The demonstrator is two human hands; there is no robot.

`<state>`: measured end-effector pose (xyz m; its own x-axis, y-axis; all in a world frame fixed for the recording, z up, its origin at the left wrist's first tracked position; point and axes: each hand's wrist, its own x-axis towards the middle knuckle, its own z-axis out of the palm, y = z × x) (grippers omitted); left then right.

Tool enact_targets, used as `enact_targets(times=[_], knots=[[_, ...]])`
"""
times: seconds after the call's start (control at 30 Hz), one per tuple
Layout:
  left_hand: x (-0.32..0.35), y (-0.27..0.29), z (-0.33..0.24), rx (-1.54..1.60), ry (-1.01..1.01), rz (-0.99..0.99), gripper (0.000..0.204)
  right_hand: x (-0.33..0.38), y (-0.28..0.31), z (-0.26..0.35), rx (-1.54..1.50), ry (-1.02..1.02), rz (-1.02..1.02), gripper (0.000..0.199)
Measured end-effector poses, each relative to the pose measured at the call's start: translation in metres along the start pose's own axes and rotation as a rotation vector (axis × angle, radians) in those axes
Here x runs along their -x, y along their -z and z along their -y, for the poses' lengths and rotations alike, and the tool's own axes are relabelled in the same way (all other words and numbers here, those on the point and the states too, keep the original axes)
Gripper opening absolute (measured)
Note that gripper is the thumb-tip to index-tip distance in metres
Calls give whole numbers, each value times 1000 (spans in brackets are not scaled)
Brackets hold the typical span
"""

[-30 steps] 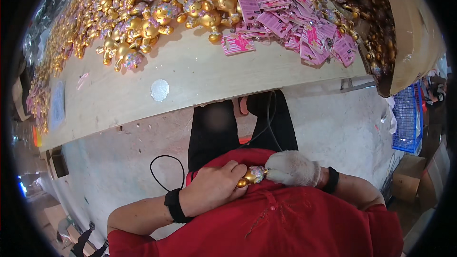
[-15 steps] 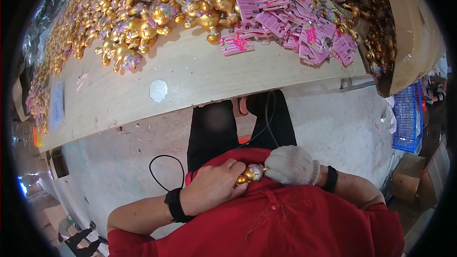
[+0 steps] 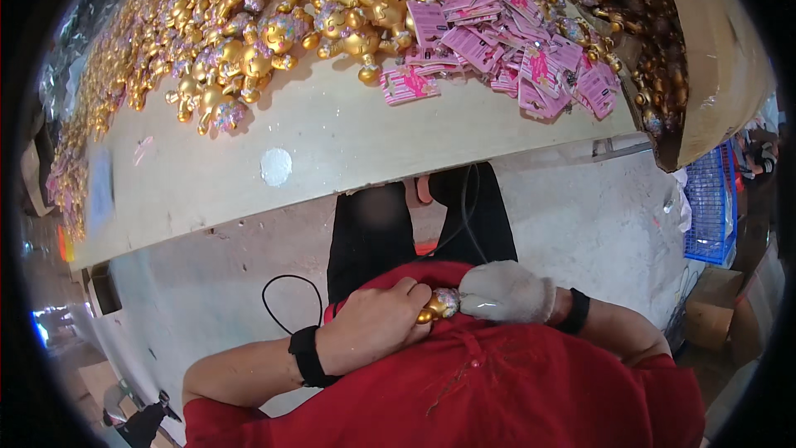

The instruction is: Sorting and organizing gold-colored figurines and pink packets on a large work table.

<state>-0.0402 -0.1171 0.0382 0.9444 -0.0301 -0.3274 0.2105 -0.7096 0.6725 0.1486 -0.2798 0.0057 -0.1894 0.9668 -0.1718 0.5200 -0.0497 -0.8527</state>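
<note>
In front of my red shirt, my bare left hand (image 3: 383,313) is closed around a small gold doll figurine (image 3: 440,305) with a glittery head. Most of its body is hidden inside the fingers. My right hand (image 3: 507,291), in a whitish knit glove, pinches close against the glittery end. A small shiny bit shows at its fingertips, too small to name. Many similar gold figurines (image 3: 358,37) are heaped over the far part of the table (image 3: 332,141). A pile of pink printed cards (image 3: 477,46) lies beside them.
A cardboard box (image 3: 713,58) filled with gold figurines stands at the table's right end. A blue plastic basket (image 3: 709,207) and smaller cartons (image 3: 711,307) sit to my right. A black cable (image 3: 265,290) loops near my lap. A round silvery patch (image 3: 275,166) marks the tabletop.
Both hands stay at the lap with the figurine between them. The gloved right hand has turned slightly and its fingers show a shiny bit; the left hand has barely shifted.
</note>
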Motion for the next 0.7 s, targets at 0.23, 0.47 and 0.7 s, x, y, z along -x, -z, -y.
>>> enact_targets(times=[0.23,0.47,0.7], knots=[[3,13,20,322,114,-110,34,-19,59,22,-137,-149,103,21],[47,42,37,697,186,-371,40,-47,70,44,-369,-284,-249,21],[123,55,56,1423,359,-486,32,-62,48,18,-827,-363,-221,14]])
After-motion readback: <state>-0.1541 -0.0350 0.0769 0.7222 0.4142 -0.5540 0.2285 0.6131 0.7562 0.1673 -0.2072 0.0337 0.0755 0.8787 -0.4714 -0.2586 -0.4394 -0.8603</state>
